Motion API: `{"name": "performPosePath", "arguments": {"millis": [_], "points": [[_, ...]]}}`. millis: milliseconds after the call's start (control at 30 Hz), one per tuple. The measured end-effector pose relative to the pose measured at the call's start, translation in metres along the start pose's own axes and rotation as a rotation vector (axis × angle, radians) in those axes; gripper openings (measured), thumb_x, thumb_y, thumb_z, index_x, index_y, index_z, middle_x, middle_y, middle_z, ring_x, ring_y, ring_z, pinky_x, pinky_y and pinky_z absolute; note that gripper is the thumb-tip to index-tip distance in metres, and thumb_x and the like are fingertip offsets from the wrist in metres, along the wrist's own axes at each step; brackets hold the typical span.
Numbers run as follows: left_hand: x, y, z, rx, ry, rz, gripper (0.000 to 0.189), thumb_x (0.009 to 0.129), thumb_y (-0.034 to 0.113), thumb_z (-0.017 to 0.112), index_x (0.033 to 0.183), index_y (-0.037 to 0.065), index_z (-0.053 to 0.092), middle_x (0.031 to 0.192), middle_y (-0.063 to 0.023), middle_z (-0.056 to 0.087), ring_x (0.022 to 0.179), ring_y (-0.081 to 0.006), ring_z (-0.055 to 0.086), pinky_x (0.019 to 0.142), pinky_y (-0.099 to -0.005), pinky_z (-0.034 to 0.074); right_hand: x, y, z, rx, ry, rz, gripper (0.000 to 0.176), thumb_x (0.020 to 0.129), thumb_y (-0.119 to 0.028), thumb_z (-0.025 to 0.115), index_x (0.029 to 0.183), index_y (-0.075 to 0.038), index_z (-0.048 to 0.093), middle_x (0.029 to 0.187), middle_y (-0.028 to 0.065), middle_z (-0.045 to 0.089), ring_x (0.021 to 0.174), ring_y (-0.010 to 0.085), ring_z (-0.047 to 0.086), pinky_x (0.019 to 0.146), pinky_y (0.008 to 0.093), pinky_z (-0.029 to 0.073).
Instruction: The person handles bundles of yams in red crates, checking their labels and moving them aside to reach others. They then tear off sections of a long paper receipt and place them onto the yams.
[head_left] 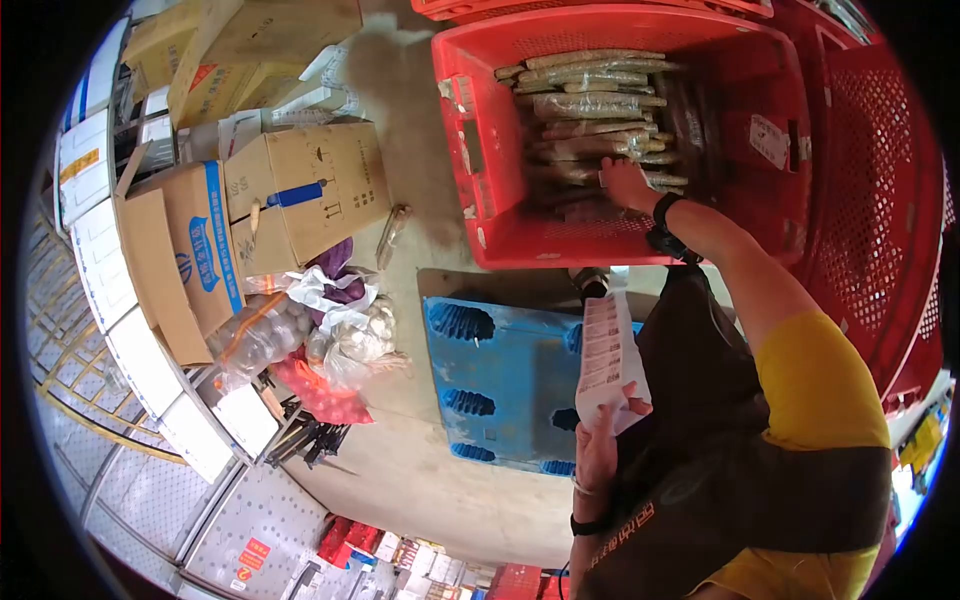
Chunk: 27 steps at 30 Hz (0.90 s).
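At least ten long, film-wrapped packs (pixel 600 105) lie side by side in one red crate (pixel 625 250); they overlap too much for an exact count. The right hand (pixel 627 185) reaches into the crate, its fingers bent and partly closed at the near packs; whether it grips one, I cannot tell. One pale label, stuck on the crate's inner wall, faces the packs. The left hand (pixel 600 440), thumb and fingers closed, holds one long white label sheet (pixel 602 350) with a column of printed labels, above one blue pallet (pixel 520 385) that shows six dark recesses. One shoe (pixel 590 283) shows between crate and pallet. On the floor (pixel 415 130) left of the crate in view lies one more wrapped stick (pixel 393 237), near two cardboard boxes: one open (pixel 175 260) with a blue band, one closed (pixel 310 190) with blue tape. Beside them sit one red net bag (pixel 325 390) and several clear bags (pixel 355 335), their number unclear.
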<state>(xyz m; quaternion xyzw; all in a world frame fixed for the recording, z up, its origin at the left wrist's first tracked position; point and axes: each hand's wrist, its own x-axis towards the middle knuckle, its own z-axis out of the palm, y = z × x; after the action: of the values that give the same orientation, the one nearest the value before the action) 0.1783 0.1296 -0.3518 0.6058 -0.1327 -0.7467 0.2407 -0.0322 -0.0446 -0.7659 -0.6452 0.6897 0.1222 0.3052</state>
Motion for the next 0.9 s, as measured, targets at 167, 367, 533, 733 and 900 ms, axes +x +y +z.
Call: {"name": "performPosePath", "arguments": {"millis": [167, 367, 533, 733, 900], "points": [[-0.001, -0.005, 0.001, 0.062, -0.007, 0.01, 0.042, 0.102, 0.032, 0.046, 0.123, 0.0, 0.062, 0.106, -0.0122, 0.069, 0.104, -0.0215, 0.06, 0.097, -0.0364, 0.041, 0.019, 0.024, 0.044, 0.292, 0.06, -0.089, 0.085, 0.055, -0.048, 0.085, 0.113, 0.004, 0.052, 0.101, 0.0226, 0.062, 0.094, 0.0432, 0.06, 0.08, 0.0525, 0.047], [-0.008, -0.006, 0.009, 0.012, 0.035, -0.01, 0.037, 0.101, 0.027, 0.049, 0.121, -0.002, 0.063, 0.11, -0.0092, 0.068, 0.104, -0.0183, 0.059, 0.1, -0.0314, 0.039, 0.013, 0.027, -0.011, 0.346, -0.2, -0.065, 0.053, 0.056, -0.041, 0.083, 0.085, 0.002, 0.07, 0.082, 0.0196, 0.069, 0.077, 0.0363, 0.066, 0.067, 0.0474, 0.05], [-0.015, 0.034, 0.026, 0.049, -0.109, 0.073, 0.036, 0.101, 0.023, 0.048, 0.121, -0.004, 0.062, 0.112, -0.0088, 0.068, 0.105, -0.017, 0.059, 0.101, -0.0295, 0.038, -0.026, 0.022, -0.039, 0.521, 0.021, 0.026, 0.041, 0.067, -0.029, 0.077, 0.091, 0.002, 0.067, 0.09, 0.0254, 0.066, 0.084, 0.0389, 0.064, 0.068, 0.0447, 0.051], [-0.004, 0.042, 0.002, 0.137, -0.017, 0.094, 0.038, 0.101, 0.026, 0.049, 0.122, -0.004, 0.06, 0.109, -0.0117, 0.068, 0.105, -0.0205, 0.06, 0.101, -0.0343, 0.04, -0.008, -0.007, 0.001, 0.134, 0.071, 0.094, 0.048, 0.062, -0.038, 0.081, 0.099, -0.009, 0.071, 0.107, 0.0129, 0.066, 0.109, 0.036, 0.056, 0.087, 0.0519, 0.048], [-0.003, 0.01, -0.016, 0.125, 0.073, 0.02, 0.043, 0.1, 0.03, 0.052, 0.124, -0.004, 0.058, 0.108, -0.0139, 0.068, 0.104, -0.0221, 0.061, 0.098, -0.0362, 0.043, -0.016, -0.025, 0.005, -0.013, -0.003, 0.026, 0.049, 0.055, -0.039, 0.082, 0.095, -0.011, 0.074, 0.106, 0.0112, 0.066, 0.107, 0.0348, 0.053, 0.09, 0.0512, 0.045]]}}
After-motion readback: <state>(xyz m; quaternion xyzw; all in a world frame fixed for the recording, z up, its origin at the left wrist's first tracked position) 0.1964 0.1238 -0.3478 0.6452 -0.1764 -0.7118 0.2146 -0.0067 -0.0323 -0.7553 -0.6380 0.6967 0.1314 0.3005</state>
